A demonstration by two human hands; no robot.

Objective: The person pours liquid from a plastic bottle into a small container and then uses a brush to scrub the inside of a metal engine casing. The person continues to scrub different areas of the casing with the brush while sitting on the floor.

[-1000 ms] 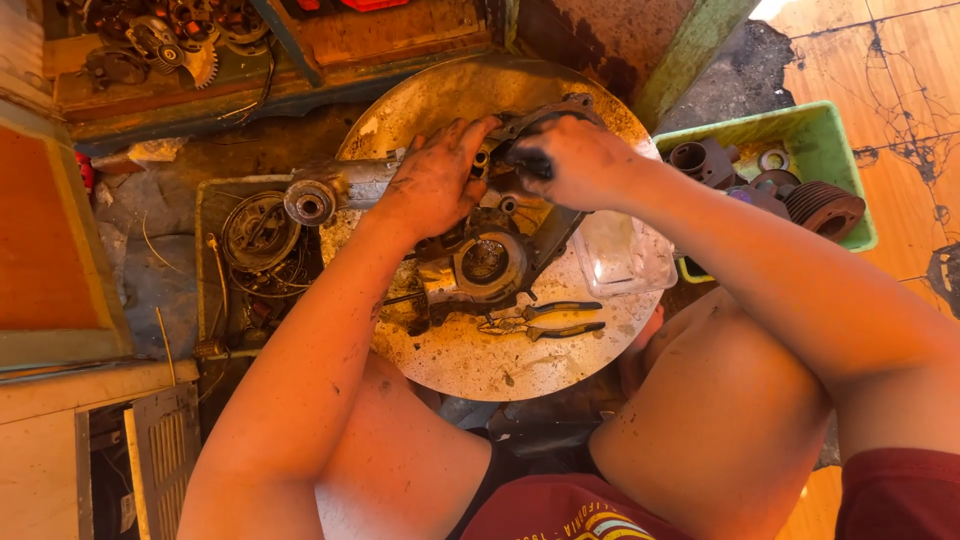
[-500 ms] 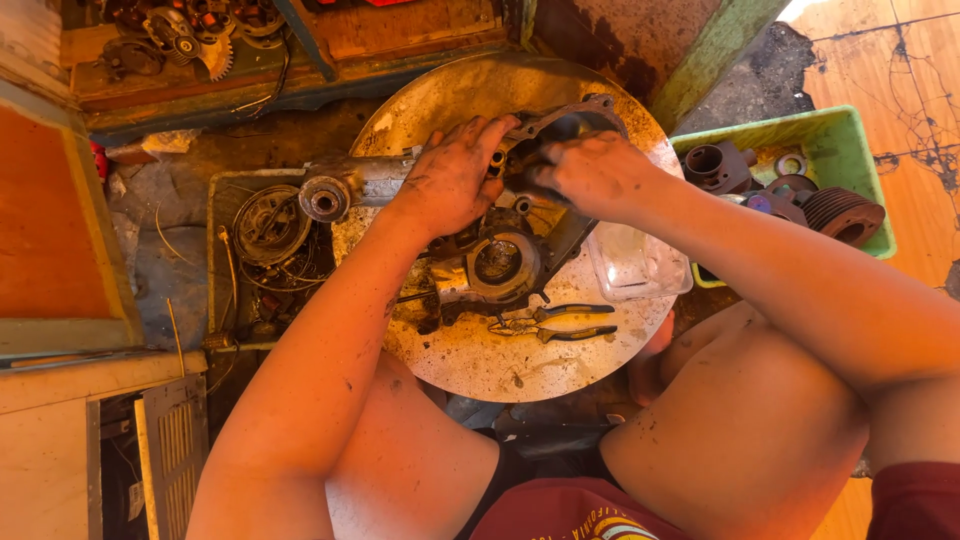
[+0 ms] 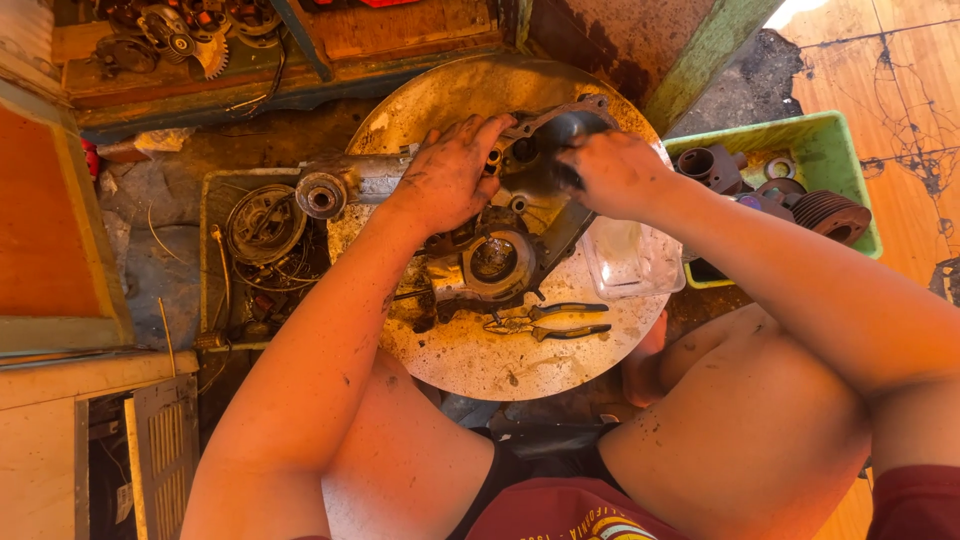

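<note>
A greasy metal engine casing (image 3: 500, 250) lies on a round metal tray (image 3: 470, 350) in front of my knees. My left hand (image 3: 450, 175) presses flat on top of the casing near its left shaft end (image 3: 322, 195). My right hand (image 3: 612, 170) is closed around a dark rounded part (image 3: 565, 130) at the casing's upper right corner. Both hands are smeared with black grease. What lies under my palms is hidden.
Pliers (image 3: 550, 320) lie on the tray below the casing, beside a clear plastic tub (image 3: 630, 260). A green bin (image 3: 835, 150) on the right holds a finned cylinder and other parts. A metal box (image 3: 215, 300) on the left holds a flywheel and wires. Gears sit at top left.
The view has shifted slightly. My right hand has slid a little to the right along the casing's top edge; my left hand stays pressed on the casing.
</note>
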